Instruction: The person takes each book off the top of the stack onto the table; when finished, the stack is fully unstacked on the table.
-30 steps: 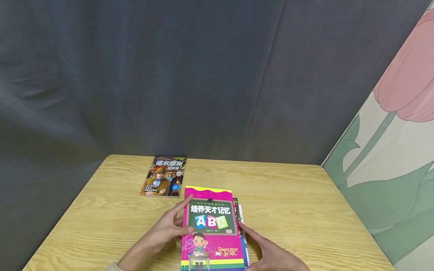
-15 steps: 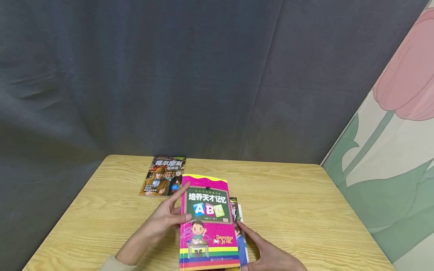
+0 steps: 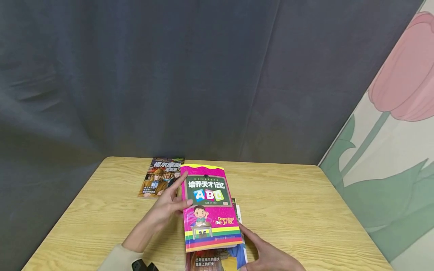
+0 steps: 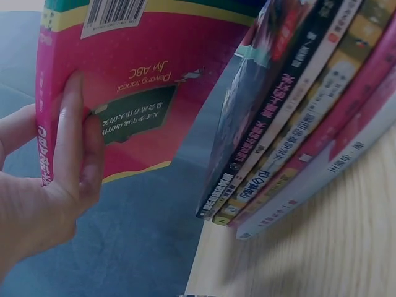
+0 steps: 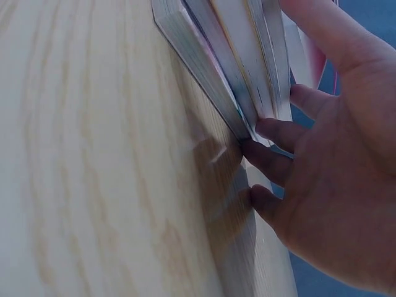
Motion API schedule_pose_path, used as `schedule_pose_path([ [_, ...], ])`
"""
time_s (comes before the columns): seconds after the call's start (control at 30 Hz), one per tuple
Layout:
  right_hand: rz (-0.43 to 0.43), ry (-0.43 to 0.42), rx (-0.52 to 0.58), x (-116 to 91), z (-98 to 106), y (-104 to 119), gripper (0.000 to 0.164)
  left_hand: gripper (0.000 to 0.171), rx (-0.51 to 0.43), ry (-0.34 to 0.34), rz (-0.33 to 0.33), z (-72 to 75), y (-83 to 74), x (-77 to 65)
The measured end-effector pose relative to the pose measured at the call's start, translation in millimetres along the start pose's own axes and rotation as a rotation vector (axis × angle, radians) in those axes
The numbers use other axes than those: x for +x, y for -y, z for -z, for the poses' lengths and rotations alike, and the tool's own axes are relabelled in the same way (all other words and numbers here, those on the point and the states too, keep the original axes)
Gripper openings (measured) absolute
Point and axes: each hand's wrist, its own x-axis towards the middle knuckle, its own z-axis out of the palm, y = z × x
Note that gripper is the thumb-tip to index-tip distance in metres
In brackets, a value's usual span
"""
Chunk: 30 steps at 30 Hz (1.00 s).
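Left hand (image 3: 164, 209) pinches the pink book (image 3: 210, 216), right hand (image 3: 271, 254) touches the stack (image 4: 278, 136), fingers spread, and light pressure there should hold it square!

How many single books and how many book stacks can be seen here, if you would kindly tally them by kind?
Single books: 2 (pink ABC book, Sherlock Holmes book)
Book stacks: 1 (stack of books, volumes not counted separately)
Total: 3
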Motion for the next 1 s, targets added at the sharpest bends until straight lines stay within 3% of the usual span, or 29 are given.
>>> schedule_pose_path([
  [0.07, 0.014, -0.014, -0.038, -0.2, 0.0, -0.7, 0.094, 0.090, -0.010, -0.001, -0.010, 1.1, -1.1, 3.4],
  [0.27, -0.002, -0.015, 0.022, 0.3, -1.1, -1.7, 0.090, 0.088, -0.076, -0.033, 0.012, 6.9, -6.4, 15.7],
  [0.5, -0.029, -0.057, -0.148, 1.5, 0.4, -3.0, 0.094, 0.085, -0.067, -0.077, 0.015, 17.9, -9.1, 30.6],
  [0.73, -0.009, -0.035, -0.165, 1.8, 2.3, -3.5, 0.096, 0.081, -0.074, -0.092, 0.001, 28.3, -7.6, 42.2],
  [1.0, -0.009, -0.055, -0.205, 1.3, 4.8, -0.7, 0.099, 0.078, -0.124, -0.186, 0.038, 41.2, 0.1, 59.4],
])
